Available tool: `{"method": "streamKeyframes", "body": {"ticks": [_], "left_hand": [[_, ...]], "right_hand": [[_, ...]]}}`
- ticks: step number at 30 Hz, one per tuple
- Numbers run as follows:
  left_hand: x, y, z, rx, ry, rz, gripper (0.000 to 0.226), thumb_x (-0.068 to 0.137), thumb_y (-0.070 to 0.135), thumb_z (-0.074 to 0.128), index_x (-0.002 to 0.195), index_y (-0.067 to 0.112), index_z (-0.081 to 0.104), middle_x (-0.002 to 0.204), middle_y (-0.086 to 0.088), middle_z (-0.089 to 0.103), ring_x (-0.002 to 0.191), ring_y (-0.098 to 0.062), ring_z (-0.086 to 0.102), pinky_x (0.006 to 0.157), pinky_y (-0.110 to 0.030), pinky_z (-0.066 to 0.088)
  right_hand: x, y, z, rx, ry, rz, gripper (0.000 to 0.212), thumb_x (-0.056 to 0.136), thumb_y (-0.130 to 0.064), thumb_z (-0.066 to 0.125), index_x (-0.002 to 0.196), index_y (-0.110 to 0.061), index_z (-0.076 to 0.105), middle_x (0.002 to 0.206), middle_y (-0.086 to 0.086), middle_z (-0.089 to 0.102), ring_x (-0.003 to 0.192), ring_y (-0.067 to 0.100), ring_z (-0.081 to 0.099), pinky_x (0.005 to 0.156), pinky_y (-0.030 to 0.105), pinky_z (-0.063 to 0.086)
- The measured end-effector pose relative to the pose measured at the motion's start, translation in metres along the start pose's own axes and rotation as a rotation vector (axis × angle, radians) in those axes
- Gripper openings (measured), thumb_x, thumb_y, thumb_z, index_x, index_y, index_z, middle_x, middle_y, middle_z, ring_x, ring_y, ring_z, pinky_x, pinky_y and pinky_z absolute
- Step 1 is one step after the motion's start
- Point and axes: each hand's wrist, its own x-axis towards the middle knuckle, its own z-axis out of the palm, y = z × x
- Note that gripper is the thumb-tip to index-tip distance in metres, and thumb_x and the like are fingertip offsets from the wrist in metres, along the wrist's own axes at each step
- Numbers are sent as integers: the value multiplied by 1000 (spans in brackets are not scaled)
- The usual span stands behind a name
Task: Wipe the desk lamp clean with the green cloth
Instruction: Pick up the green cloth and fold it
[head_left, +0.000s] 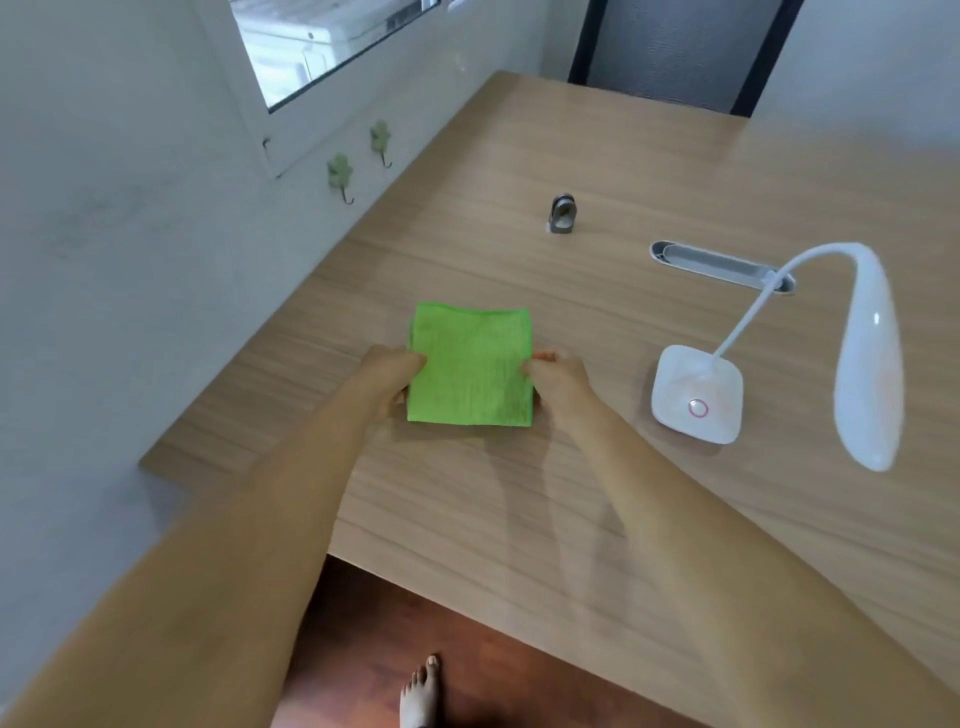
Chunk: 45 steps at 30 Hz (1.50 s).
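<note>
Desk lamp (696, 400), white plastic w/ a square base, thin bendy neck and long drooping head, stands on the right part of the light wood-grain desk (519, 519), well apart from both hands and untouched. Folded bright green microfibre cloth (470, 366) lies flat on the desk near the front-centre, squared up into a neat pad. Left hand (392, 374) has fingers pressed together on the cloth's left edge, thumb on top, pinching it; right hand (558, 376) does the same on the right edge, thumb over the fabric, other fingers tucked at the side. Can't tell whether the cloth is lifted at all, looks flat on the wood. Step in hand, as I read it: getting hold of the cloth, pre-wipe; no cleaning of the lamp done yet. Next move prob. calls for one hand to carry the cloth rightward to the lamp head or base, and the other hand to steady the base, since the lamp looks light and top-heavy w/ that flexible neck and could tip or swing under pressure. Also on the desk: a small grey metal clip-like object (562, 214) farther back, and a grey oval cable slot (719, 265) behind the lamp neck.
</note>
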Motion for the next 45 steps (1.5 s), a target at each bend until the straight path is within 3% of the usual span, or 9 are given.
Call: {"method": "streamKeyframes", "body": {"ticks": [5, 9, 13, 18, 28, 32, 35, 41, 45], "left_hand": [[-28, 10, 6, -60, -31, 42, 35, 88, 2, 58, 121, 11, 49, 103, -13, 59, 68, -14, 58, 52, -25, 49], [-55, 14, 13, -41, -254, 92, 68, 81, -14, 56, 133, 28, 42, 97, -10, 66, 78, -19, 66, 60, -28, 54], [-75, 16, 23, 101, -357, 159, 76, 78, -19, 51, 134, 32, 46, 89, -12, 64, 82, -21, 63, 66, -27, 58], [-92, 20, 40, 212, -361, 261, 80, 79, -20, 48, 137, 35, 41, 74, -9, 52, 59, -13, 50, 47, -20, 51], [-108, 33, 66, 340, -459, 301, 80, 82, -19, 40, 137, 37, 41, 67, -5, 39, 58, -14, 38, 47, -22, 45], [-110, 35, 70, 264, -522, 227, 74, 84, -19, 37, 134, 35, 40, 67, -8, 45, 49, -15, 48, 44, -23, 43], [-111, 35, 74, 249, -567, 156, 67, 85, -17, 36, 130, 29, 49, 85, -7, 56, 55, -12, 58, 42, -18, 47], [-105, 28, 83, 372, -458, 216, 58, 81, -15, 56, 136, 3, 49, 98, -9, 58, 81, -18, 57, 63, -17, 54], [-107, 24, 86, 729, -320, 410, 67, 67, 13, 83, 129, 11, 59, 109, -18, 62, 102, -29, 62, 91, -33, 49]], "right_hand": [[-32, -8, -34, -77, -10, -198, 42, 81, 8, 46, 117, -14, 50, 68, 0, 51, 55, 11, 48, 39, 11, 41], [-50, -6, -62, -179, -172, -133, 56, 82, 8, 46, 135, -11, 47, 121, 9, 61, 98, 18, 58, 81, 21, 48], [-63, 1, -89, -453, -210, -155, 76, 73, 2, 65, 142, -10, 36, 134, 9, 55, 106, 11, 50, 89, 19, 38], [-75, 7, -112, -573, -196, -230, 67, 72, 1, 68, 135, -4, 45, 133, 11, 58, 121, 24, 54, 96, 25, 41], [-84, 14, -144, -475, -51, -233, 48, 74, -1, 66, 120, -15, 57, 78, -9, 51, 76, 10, 53, 69, 21, 45], [-87, 14, -152, -125, -98, -81, 50, 75, 6, 61, 113, -26, 58, 100, 15, 56, 95, 28, 61, 91, 42, 55], [-87, 15, -154, -71, -123, -69, 58, 77, 10, 55, 120, -27, 61, 121, 14, 55, 104, 24, 60, 86, 34, 56], [-91, 11, -159, -460, -72, -175, 57, 78, 3, 56, 132, -16, 52, 134, 9, 54, 115, 20, 55, 96, 24, 44], [-93, 14, -160, -684, -97, -194, 41, 80, -2, 50, 118, -15, 61, 90, -8, 56, 89, 18, 56, 75, 25, 46]]}}
